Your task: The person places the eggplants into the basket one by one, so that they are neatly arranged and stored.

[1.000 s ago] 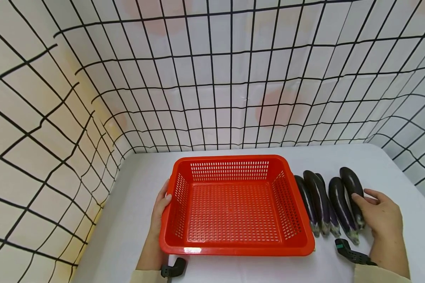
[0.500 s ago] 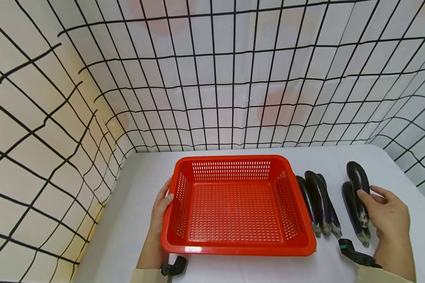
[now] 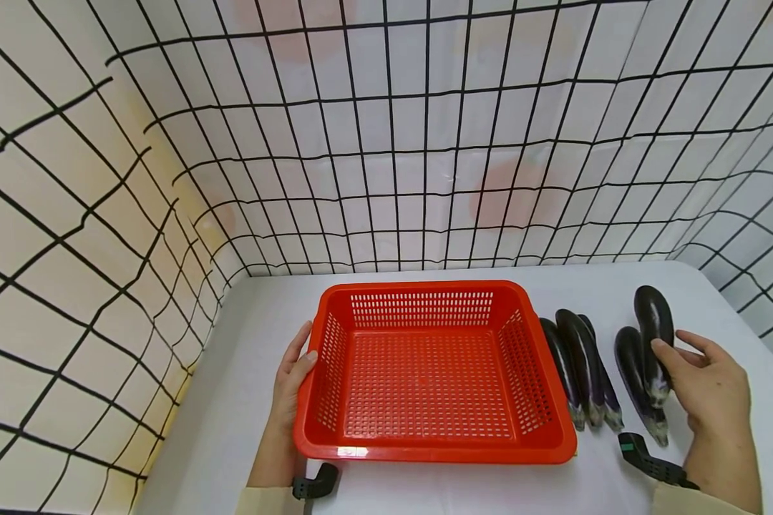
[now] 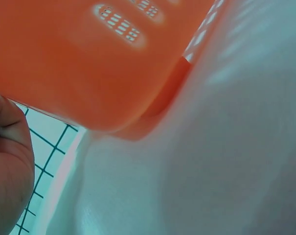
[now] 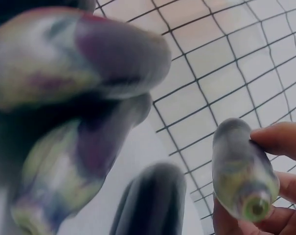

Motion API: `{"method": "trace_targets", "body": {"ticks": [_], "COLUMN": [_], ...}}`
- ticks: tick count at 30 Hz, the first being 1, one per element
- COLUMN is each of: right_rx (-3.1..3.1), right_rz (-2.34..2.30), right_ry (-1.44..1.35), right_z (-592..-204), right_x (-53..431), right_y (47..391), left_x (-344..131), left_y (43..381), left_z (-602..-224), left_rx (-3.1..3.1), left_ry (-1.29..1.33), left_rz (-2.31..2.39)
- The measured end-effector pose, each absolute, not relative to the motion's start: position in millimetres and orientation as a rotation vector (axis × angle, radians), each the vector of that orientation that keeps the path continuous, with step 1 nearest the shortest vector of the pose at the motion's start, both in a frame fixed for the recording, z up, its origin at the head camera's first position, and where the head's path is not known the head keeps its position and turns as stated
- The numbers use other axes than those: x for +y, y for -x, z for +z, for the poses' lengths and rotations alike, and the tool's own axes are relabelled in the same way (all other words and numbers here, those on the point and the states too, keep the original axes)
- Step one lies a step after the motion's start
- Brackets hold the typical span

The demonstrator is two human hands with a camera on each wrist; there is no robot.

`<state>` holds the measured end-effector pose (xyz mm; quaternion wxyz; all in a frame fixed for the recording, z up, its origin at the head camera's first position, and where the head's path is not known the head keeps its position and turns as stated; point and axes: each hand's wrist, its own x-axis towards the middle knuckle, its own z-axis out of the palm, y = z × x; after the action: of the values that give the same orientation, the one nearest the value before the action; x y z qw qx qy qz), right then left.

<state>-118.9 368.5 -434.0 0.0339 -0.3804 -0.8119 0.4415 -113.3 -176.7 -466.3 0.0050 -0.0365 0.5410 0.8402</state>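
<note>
My left hand grips the left rim of a red plastic basket, thumb over the edge; the left wrist view shows the basket's underside and the curled fingers. At the right, my right hand holds a dark eggplant between thumb and fingers; in the right wrist view its stem end faces the camera. Another eggplant lies close beside and partly behind the held one. Several more eggplants lie side by side along the basket's right wall.
A white table bears everything. Black wire grid stands behind the table and at both sides, with pale sheeting behind it. The basket's floor shows bare perforated mesh.
The right hand has moved right with its eggplant, which now partly overlaps its neighbour. That neighbour has shifted right too, widening the gap to the other eggplants. The left hand keeps its grip.
</note>
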Motion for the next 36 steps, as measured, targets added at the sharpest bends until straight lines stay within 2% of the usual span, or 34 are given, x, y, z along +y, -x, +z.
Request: {"method": "trace_targets", "body": {"ticks": [26,36], "right_rx": [-2.430,-2.460], "right_rz": [1.514,1.765], "right_ry": [0.755,0.313], "right_z": [-402.9,-391.9], "right_x": [326.0,298.8], "right_y": [110.9,109.7], "left_x": [-185.3,-186.7], "left_y": [122.2,121.9], "left_z": [-473.4,-472.7], "left_rx": [1.774,1.796], "left_ry": [0.158,0.136], "left_rz": [2.538,2.528]}}
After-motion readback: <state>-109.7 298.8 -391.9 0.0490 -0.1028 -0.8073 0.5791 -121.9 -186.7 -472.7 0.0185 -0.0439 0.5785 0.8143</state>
